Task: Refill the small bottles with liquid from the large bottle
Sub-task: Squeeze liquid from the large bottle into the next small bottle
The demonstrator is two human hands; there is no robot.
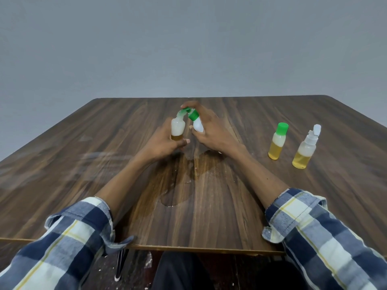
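My left hand (162, 142) grips a small translucent bottle (177, 128) upright, with a little amber liquid at its bottom and no cap on its neck. My right hand (208, 130) holds a white bottle with a green flip cap (195, 122) tilted over, its open nozzle at the small bottle's mouth. Both bottles are raised above the middle of the wooden table (261, 201). At the right stand a green-capped small bottle (278, 141) and a small bottle with an open white cap (306, 147), each about half full of amber liquid.
A spilled puddle of liquid (180, 185) spreads on the table below my hands, toward the near edge. A grey wall rises behind the table. Under the near edge a dark chair leg (121, 262) and floor show.
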